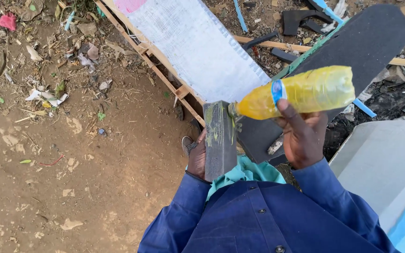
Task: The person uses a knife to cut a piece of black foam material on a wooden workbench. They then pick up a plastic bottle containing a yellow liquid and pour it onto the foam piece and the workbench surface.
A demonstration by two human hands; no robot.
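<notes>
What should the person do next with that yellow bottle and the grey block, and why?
Probably squeeze the yellow bottle a little more along the grey block. The right hand tips its nozzle against the block's top edge, the left hand holds the block upright, and only thin yellow-green streaks cover its face.

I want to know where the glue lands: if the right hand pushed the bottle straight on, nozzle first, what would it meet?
Likely the dark block, in the left hand; the yellow bottle in the right hand points there.
</notes>
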